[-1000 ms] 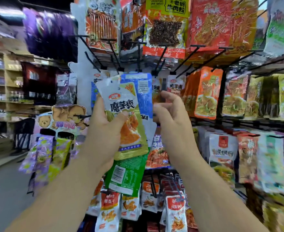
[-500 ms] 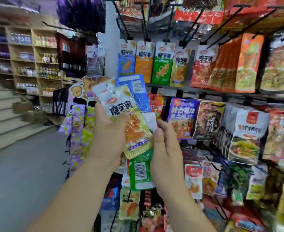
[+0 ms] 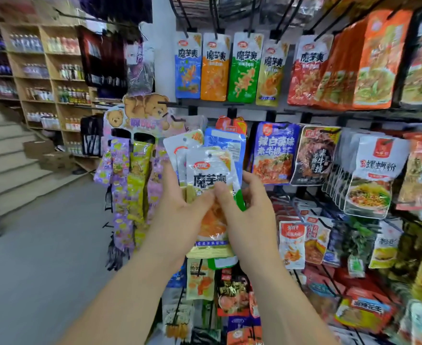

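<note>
I hold a small stack of snack packets [image 3: 211,170] in front of a hanging snack rack. The front packet is silver and yellow with an orange picture; blue and green ones show behind it. My left hand [image 3: 182,215] grips the stack from the left, thumb across the front. My right hand [image 3: 251,215] holds it from the right, thumb on the front packet beside the left thumb, fingers behind. A row of the same kind of packets, blue [image 3: 188,67], orange [image 3: 214,68], green [image 3: 244,69], yellow [image 3: 270,73] and red [image 3: 306,70], hangs on hooks above.
The rack's black hooks [image 3: 287,18] stick out toward me, loaded with more packets [image 3: 274,153] to the right and below. A bear-topped display of purple and yellow packs [image 3: 130,175] stands to the left. Wooden shelves of bottles [image 3: 50,70], steps [image 3: 8,155] and grey floor [image 3: 43,257] lie further left.
The stack came down from the hooks to chest height. My right hand, first near the hook, now holds the stack's right side. The camera view tilted down and right.
</note>
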The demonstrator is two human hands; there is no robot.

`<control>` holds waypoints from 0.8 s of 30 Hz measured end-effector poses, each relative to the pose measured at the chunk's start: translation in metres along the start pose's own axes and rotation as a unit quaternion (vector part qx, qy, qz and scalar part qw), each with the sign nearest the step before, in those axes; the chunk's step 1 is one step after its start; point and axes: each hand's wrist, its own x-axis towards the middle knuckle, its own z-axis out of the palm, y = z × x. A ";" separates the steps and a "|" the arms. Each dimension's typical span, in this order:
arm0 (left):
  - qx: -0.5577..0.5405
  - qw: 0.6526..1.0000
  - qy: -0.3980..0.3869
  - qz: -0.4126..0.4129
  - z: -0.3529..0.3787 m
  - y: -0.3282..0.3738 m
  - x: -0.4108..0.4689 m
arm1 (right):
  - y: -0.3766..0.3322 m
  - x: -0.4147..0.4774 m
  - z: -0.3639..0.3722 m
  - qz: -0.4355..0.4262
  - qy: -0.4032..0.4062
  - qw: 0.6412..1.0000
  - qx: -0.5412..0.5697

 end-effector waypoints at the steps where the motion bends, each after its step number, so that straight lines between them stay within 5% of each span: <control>1: 0.002 1.000 -0.002 0.000 -0.001 -0.003 0.000 | 0.001 0.000 0.001 -0.003 -0.001 1.000 0.014; 13: -0.065 0.998 0.020 -0.015 0.006 -0.006 0.001 | 0.005 0.004 0.009 -0.016 -0.035 0.997 0.059; 24: -0.141 0.990 -0.005 -0.021 0.012 0.002 0.000 | 0.015 0.014 0.001 0.009 0.027 0.990 0.137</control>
